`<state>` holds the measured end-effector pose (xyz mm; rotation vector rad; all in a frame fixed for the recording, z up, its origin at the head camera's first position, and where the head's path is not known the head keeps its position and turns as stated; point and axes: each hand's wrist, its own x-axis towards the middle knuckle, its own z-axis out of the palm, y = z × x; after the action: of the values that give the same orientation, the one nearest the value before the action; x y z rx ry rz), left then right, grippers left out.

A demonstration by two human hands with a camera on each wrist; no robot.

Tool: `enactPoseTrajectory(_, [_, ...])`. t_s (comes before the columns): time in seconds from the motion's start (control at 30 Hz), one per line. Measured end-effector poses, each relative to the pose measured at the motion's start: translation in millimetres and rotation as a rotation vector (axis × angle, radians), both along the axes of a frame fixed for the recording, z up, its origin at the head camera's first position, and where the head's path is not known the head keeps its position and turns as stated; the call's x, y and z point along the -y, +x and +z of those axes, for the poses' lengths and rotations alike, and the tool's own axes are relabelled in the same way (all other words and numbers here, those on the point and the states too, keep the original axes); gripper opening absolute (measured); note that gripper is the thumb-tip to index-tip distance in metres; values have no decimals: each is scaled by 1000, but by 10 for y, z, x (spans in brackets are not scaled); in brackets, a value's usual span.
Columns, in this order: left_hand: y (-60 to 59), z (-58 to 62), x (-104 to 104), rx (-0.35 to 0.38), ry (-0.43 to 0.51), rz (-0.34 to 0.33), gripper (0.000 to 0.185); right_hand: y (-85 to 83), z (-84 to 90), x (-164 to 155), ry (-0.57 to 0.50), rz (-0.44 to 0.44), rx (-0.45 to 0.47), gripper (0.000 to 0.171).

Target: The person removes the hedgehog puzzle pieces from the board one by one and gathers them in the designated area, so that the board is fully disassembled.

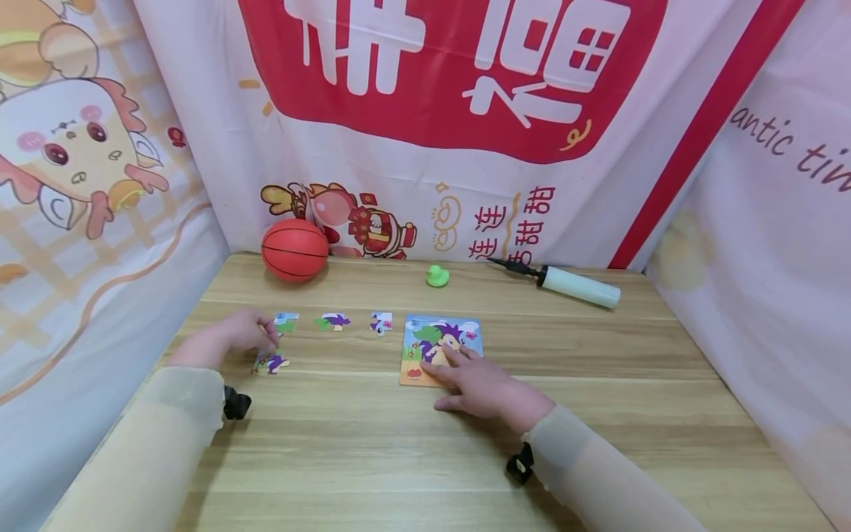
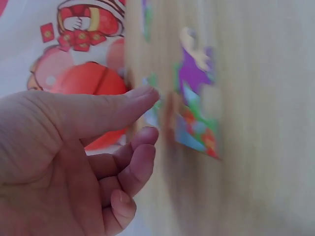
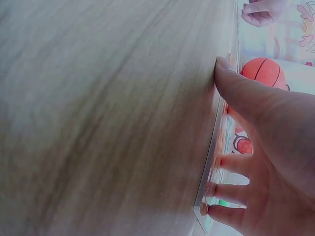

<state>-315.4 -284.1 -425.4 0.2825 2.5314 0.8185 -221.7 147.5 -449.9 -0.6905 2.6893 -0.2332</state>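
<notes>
A square, flat puzzle board (image 1: 435, 336) with a printed figure with spiky purple hair lay flat near the middle of the pale wood-grain table (image 1: 631, 384); take it as the centre of the clock.

The bare right hand (image 1: 475, 380) reached in from four o'clock, its fingers spread wide and nearly straight, their tips resting on the board's lower right part. Its thumb stuck out just past the six o'clock edge. It gripped nothing.

At nine o'clock, well apart from the board, the bare left hand (image 1: 242, 334) hung above the table with its fingers loosely bent and a gap between thumb and fingers; no piece showed in it. Just beside its fingertips, at their five o'clock, lay a purple, green and red cardboard puzzle piece (image 1: 270, 362). At their two o'clock lay a green and light-blue piece (image 1: 286, 322). Farther toward the board came a green and purple piece (image 1: 334, 321), then, between nine and ten o'clock of the board and near it, a white, blue and purple piece (image 1: 381, 324).

A red ball with black lines (image 1: 295, 251) sat at ten o'clock, a small green toy duck (image 1: 437, 277) at twelve, and a white hand pump with a black nozzle (image 1: 580, 287) at two.
</notes>
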Motion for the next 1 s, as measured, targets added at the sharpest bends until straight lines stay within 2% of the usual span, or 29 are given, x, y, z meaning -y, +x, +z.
enactPoseTrajectory(0.1, [-14,84,-147,-17,-12,-34,11,-5,-4,-9,3,5,-10,67])
enactPoseTrajectory(0.2, [-42,160,-386,-2,-1,-68,12,-4,-10,-20,3,9,-18,67])
enactPoseTrajectory(0.37, [-93,225,-919,5,41,-133,11,-3,-11,-23,-1,3,-8,67])
enactPoseTrajectory(0.47, [-117,257,-1285,-27,75,-177,10,-4,-12,-28,-1,6,-11,67])
enactPoseTrajectory(0.57, [-132,254,-1644,-49,104,-188,13,-4,-3,-32,1,11,-18,67])
enactPoseTrajectory(0.77, [-120,64,-2214,-79,111,-200,25,-13,2,-15,-11,20,-6,66])
enactPoseTrajectory(0.9, [-91,-104,-2476,-81,68,-222,32,-7,3,-8,-14,25,-9,65])
enactPoseTrajectory(1.0, [-57,-176,-2610,-106,30,-218,35,-1,6,-11,-12,33,-18,65])
